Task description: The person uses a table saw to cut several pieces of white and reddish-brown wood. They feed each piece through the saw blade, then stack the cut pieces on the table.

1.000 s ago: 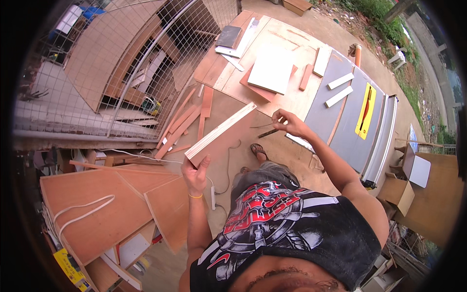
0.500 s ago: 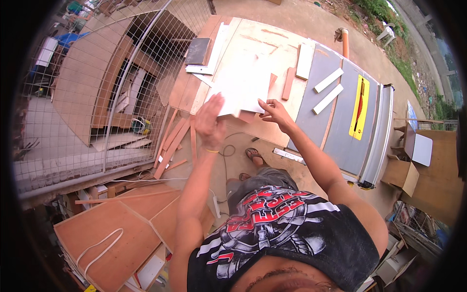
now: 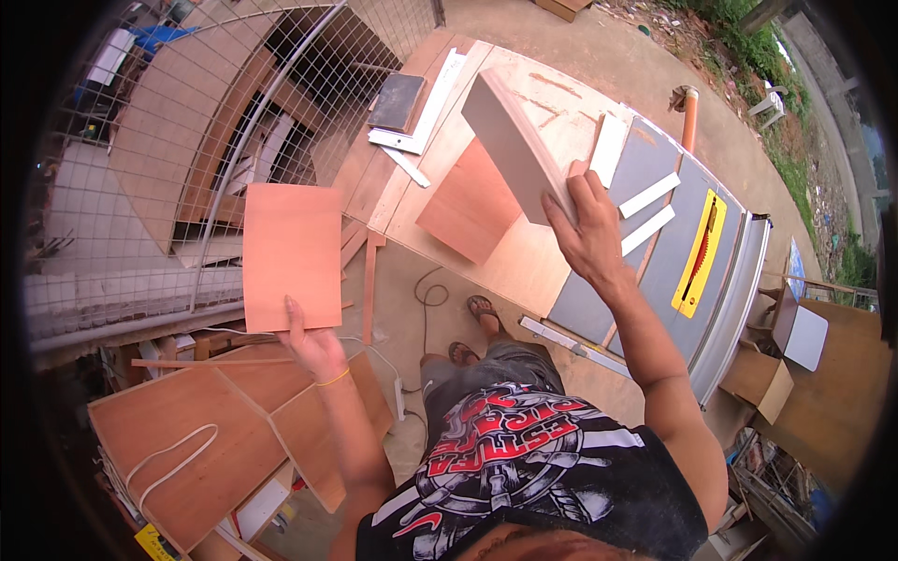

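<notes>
My left hand (image 3: 313, 351) grips the lower edge of a thin reddish-brown plywood panel (image 3: 292, 248), held up to the left of the worktable. In my right hand (image 3: 591, 222) is pale plywood (image 3: 510, 150), tilted up on edge above the table. Its edge looks layered; I cannot tell whether it is one thick board or several stacked panels. Below it, another reddish-brown plywood panel (image 3: 470, 201) lies on the table, partly covered from view.
The table saw (image 3: 599, 294) has a yellow insert (image 3: 687, 280) with a red blade. White strips (image 3: 650, 194) lie on its grey top. At the table's far left sit a dark block (image 3: 397, 103) and white pieces. A wire-mesh fence (image 3: 210, 187) stands left; a cable (image 3: 426, 294) crosses the floor.
My hands have moved apart. The left has carried a reddish-brown panel left off the table; the right has lifted and tilted the pale plywood, uncovering the panel beneath.
</notes>
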{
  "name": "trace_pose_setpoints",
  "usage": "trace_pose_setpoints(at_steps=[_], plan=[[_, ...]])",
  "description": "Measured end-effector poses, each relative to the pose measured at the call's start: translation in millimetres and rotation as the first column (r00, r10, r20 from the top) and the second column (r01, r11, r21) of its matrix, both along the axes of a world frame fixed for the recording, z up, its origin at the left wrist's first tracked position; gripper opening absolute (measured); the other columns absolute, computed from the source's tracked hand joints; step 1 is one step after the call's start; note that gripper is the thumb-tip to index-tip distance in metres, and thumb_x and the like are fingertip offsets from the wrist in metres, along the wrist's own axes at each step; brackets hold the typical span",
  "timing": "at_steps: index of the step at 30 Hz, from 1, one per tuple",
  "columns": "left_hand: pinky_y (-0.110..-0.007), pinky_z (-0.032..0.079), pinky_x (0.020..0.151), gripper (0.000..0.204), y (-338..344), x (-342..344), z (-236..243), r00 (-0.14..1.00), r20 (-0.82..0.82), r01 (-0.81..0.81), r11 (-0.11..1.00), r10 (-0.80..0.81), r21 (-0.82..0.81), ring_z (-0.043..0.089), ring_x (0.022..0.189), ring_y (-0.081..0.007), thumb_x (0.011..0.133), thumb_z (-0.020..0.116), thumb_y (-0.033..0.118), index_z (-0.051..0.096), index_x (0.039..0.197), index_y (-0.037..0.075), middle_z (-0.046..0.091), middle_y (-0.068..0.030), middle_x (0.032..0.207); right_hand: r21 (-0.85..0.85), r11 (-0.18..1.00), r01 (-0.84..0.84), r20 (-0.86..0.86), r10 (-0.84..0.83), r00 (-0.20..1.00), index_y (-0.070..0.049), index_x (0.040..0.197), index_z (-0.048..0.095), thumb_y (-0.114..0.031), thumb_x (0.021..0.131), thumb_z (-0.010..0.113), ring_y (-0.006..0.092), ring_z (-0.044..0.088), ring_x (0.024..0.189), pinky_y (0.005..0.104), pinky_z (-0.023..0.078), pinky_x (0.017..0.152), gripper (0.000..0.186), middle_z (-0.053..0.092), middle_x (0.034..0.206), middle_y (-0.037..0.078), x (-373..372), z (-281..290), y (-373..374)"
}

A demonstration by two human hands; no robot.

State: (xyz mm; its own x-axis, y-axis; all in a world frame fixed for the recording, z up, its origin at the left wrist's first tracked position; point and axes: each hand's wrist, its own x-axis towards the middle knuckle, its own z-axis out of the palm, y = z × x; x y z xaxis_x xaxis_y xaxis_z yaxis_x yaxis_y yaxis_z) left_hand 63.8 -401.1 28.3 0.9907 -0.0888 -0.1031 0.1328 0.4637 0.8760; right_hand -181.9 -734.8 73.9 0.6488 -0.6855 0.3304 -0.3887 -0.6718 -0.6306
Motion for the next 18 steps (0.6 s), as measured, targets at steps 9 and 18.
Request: trace_pose_setpoints(at_steps=[9, 18], plan=[[-0.040, 0.049, 0.109, 0.046, -69.4, -49.2, 14.8, 0.978, 0.207, 0.020, 1.000, -0.018, -0.010, 0.055, 0.132, -0.0229, 0.101, 0.066, 0.003, 0.049, 0.144, 0.002, 0.058, -0.0112, 0.142, 0.003, 0.999, 0.039, -0.228, -0.037, 0.973, 0.002, 0.110, 0.057, -0.028, 0.102, 0.064, 0.0462, 0.067, 0.087, 0.0535, 0.057, 0.075, 0.032, 0.060, 0.103, 0.025, 19.5, -42.8, -5.6], [-0.036, 0.053, 0.092, 0.026, -118.6, -111.7, -61.0, 0.849, 0.483, -0.083, 0.849, -0.214, 0.522, 0.067, 0.107, -0.0259, 0.104, 0.069, 0.015, 0.063, 0.118, -0.006, 0.066, -0.0146, 0.114, 0.241, 0.970, 0.016, -0.140, 0.019, 0.990, 0.003, 0.131, 0.057, -0.027, 0.103, 0.063, 0.0488, 0.072, 0.086, 0.0532, 0.055, 0.076, 0.041, 0.071, 0.093, 0.034, 20.9, -43.8, 1.0]])
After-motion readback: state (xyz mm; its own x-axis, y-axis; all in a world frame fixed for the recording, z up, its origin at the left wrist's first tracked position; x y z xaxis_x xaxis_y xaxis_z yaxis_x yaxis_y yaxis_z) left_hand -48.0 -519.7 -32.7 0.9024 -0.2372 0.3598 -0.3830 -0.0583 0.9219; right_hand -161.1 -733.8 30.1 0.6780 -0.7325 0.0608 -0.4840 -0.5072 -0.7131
